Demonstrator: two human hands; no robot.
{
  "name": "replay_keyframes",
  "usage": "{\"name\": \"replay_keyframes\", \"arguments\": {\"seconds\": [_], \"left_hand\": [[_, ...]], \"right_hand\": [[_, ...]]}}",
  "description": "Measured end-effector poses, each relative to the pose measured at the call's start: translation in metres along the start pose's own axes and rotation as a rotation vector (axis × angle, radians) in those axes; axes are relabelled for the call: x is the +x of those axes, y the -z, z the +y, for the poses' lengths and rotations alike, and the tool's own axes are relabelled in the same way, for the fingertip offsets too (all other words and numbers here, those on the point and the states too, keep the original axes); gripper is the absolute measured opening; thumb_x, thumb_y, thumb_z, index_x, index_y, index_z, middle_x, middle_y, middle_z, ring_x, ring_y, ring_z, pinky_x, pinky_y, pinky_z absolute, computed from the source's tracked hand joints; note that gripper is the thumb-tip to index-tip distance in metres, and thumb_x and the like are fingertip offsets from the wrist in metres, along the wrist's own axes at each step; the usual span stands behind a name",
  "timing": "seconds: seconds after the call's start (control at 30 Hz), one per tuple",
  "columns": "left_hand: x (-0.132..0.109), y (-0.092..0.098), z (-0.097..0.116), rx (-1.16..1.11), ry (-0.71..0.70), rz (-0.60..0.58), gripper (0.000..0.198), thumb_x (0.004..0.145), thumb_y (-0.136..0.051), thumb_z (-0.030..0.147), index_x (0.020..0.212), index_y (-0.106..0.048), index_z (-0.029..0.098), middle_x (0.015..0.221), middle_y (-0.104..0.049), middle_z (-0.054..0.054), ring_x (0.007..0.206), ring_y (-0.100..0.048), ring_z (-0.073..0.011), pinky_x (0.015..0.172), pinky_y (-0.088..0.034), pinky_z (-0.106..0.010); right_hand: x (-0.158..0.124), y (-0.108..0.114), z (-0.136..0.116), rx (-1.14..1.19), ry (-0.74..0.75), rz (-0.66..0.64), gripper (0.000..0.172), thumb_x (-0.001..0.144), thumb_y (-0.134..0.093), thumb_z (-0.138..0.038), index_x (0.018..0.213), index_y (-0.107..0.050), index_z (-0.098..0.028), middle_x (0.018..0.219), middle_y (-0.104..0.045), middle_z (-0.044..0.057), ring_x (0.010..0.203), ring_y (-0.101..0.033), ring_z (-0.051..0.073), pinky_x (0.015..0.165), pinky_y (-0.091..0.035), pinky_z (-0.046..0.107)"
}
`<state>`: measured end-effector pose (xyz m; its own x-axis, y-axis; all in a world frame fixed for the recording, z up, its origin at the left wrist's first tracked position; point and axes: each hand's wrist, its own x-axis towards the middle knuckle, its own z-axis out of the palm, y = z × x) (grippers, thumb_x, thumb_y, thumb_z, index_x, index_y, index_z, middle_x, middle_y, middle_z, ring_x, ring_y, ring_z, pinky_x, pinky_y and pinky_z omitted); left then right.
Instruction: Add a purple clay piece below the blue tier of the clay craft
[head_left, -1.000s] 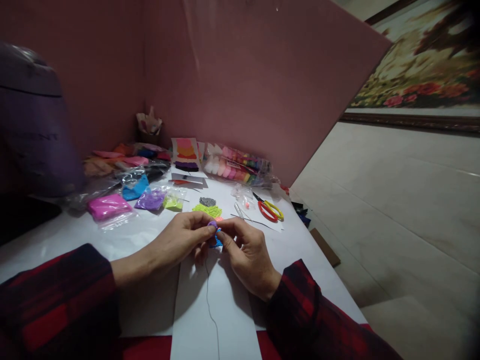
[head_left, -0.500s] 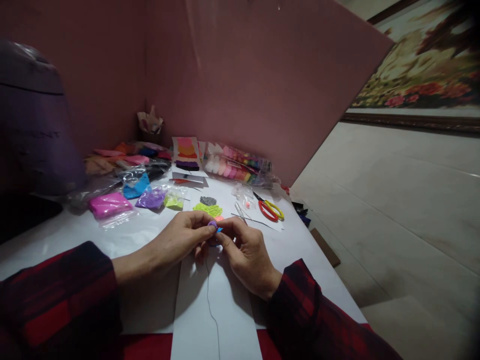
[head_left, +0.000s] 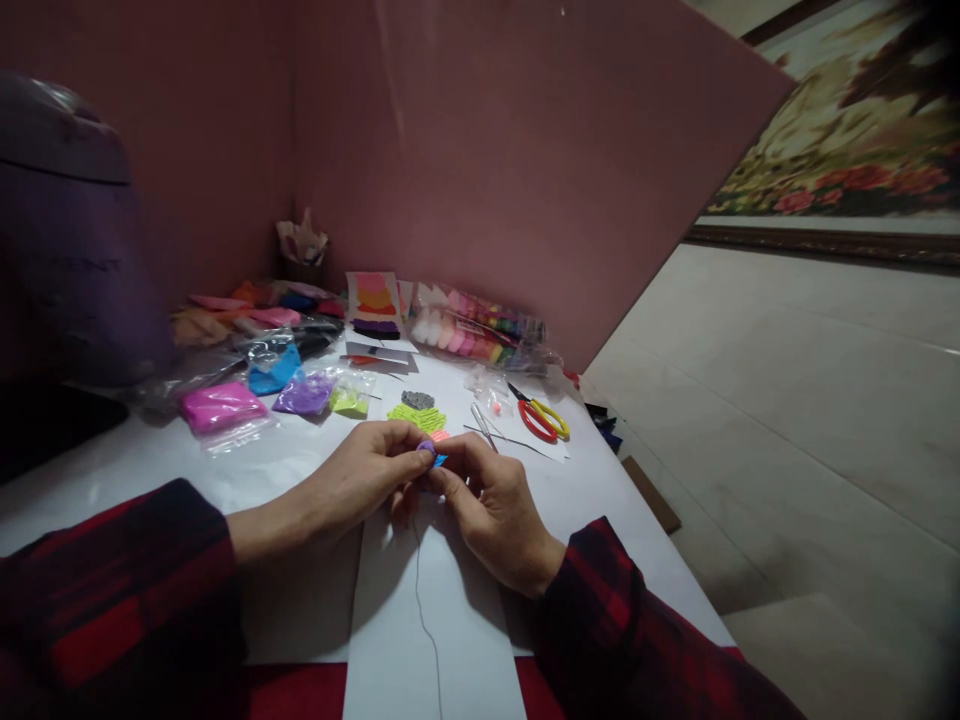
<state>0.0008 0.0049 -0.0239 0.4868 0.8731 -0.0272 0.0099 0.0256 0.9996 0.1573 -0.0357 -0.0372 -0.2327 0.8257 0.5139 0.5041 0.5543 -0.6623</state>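
Observation:
Both hands meet over the white table [head_left: 600, 480]. My left hand [head_left: 360, 480] pinches a small purple and blue felt piece [head_left: 430, 452] between thumb and fingers. My right hand [head_left: 487, 505] is closed against the same piece from the right, fingertips pressed together on something too small to make out. A thin dark thread [head_left: 420, 590] hangs from the piece down across the white paper toward me. Both sleeves are red and black plaid.
Behind the hands lie green, grey and orange felt cutouts [head_left: 416, 412], red and yellow scissors [head_left: 541, 418], bags of pink [head_left: 221, 408], blue, purple and yellow-green material, and a pack of coloured felt [head_left: 472, 335]. A pink partition [head_left: 487, 160] stands at the back. The table edge drops off at the right.
The hands have stayed together on the felt piece, with only small finger shifts. The view has drifted slightly.

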Motion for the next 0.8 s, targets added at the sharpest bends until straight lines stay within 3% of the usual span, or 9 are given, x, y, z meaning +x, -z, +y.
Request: {"name": "replay_keyframes", "arguments": {"seconds": [0.43, 0.8], "left_hand": [[-0.0013, -0.0001, 0.001, 0.036, 0.003, -0.012, 0.016, 0.076, -0.059, 0.031, 0.078, -0.059, 0.014, 0.05, -0.056, 0.004, 0.04, -0.049, -0.0092, 0.044, -0.036, -0.022], [-0.001, 0.0007, -0.0001, 0.044, 0.008, -0.028, 0.018, 0.074, -0.059, 0.032, 0.078, -0.059, 0.014, 0.049, -0.056, 0.004, 0.039, -0.048, -0.0091, 0.043, -0.035, -0.022]], "right_hand": [[-0.0004, 0.0008, -0.001, -0.031, -0.044, -0.07, 0.018, 0.086, -0.053, -0.011, 0.102, -0.055, -0.02, 0.067, -0.062, -0.002, 0.06, -0.058, 0.013, 0.054, -0.043, 0.024], [-0.0013, 0.001, 0.001, -0.056, -0.037, -0.07, 0.016, 0.087, -0.053, -0.013, 0.101, -0.055, -0.019, 0.069, -0.063, -0.001, 0.059, -0.056, 0.013, 0.056, -0.042, 0.025]]}}
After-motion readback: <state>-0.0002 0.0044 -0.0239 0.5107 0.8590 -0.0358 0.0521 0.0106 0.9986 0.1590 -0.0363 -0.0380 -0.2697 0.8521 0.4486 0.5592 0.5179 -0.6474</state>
